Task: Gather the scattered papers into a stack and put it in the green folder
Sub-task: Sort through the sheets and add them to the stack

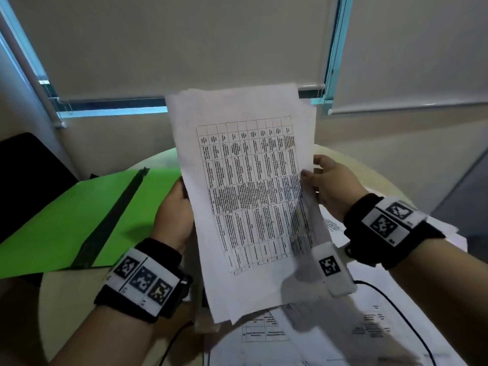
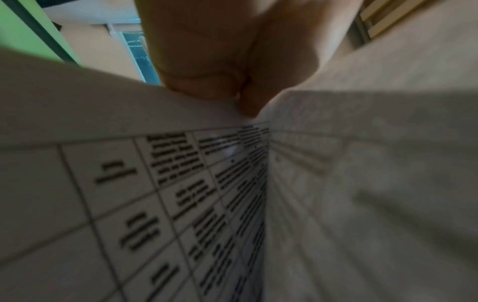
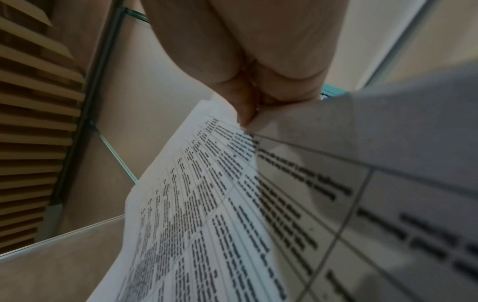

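No word or number can be read anywhere. The top sheet of the stack of papers carries a printed table of ruled cells filled with dark lines of type, all smeared into bars in the head view and both wrist views alike. The loose sheets on the table show similar blurred print, and the wristbands bear only black-and-white square code patterns, not letters.
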Demonstrator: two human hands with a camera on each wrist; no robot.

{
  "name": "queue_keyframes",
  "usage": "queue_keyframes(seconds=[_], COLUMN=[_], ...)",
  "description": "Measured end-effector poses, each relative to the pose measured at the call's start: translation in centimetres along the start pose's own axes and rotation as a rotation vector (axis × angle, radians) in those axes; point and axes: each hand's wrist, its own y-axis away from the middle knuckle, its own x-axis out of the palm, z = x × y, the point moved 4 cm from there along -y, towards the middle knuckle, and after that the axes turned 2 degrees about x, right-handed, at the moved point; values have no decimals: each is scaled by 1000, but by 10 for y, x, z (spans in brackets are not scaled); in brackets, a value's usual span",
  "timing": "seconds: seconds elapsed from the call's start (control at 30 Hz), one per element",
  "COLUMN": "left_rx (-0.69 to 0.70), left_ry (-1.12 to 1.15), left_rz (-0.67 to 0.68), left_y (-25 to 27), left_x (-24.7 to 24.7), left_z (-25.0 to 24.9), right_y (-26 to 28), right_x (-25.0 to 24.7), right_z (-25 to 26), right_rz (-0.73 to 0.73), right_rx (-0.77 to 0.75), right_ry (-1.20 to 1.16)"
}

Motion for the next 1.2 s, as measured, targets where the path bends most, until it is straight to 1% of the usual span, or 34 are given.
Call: queue_keyframes(seconds=[0.07, 0.1, 0.17, 0.23, 0.3, 0.4, 0.43, 0.5, 0.57, 0.7, 0.8, 0.87, 0.93, 1.03, 1.07, 1.13, 1.2], left_rx=[-51, -88, -173, -142, -107, -133, -141, -129, -97, -92, -72, -36, -30, -44, -55, -69, -61], left_ry=[27, 83, 237, 236, 236, 356, 353, 277, 140, -68, -60, -102, -166, -187, -197, -234, -252], left_rz=[-46, -63, -30, 38, 48, 110, 141, 182, 171, 88, -2, -41, -63, -72, -80, -81, -65], left_y=[-1, -1, -3, -3, -5, -6, -6, -5, -6, -14, -15, -15, -18, -22, -24, -25, -25], left_x=[-2, -2, 1, 4, 3, 0, 0, 1, 1, -2, -6, -10, -18, -33, -39, -48, -52], left_z=[2, 2, 3, -1, -2, 0, 1, 4, 8, 19, 19, 19, 21, 28, 31, 34, 33], right_y=[2, 3, 4, 5, 6, 6, 5, 4, 5, 5, 3, -2, -8, -14, -15, -16, -15], right_x=[-1, -1, -3, -3, -4, -9, -11, -11, -9, -3, 0, -5, -18, -45, -52, -61, -63], right_z=[3, 5, 8, 11, 13, 14, 13, 12, 12, 12, 14, 10, -3, -31, -37, -44, -48], right_rz=[-21, -34, -44, -33, -32, -57, -70, -78, -72, -19, 46, 70, 97, 160, 163, 170, 188], right_rx=[-30, -33, -42, -61, -77, -95, -97, -91, -90, -85, -57, 15, 148, 377, 432, 473, 482], right_ry=[1, -23, -61, -63, -34, -1, 22, 39, 31, -49, -108, -79, 40, 434, 568, 806, 1011])
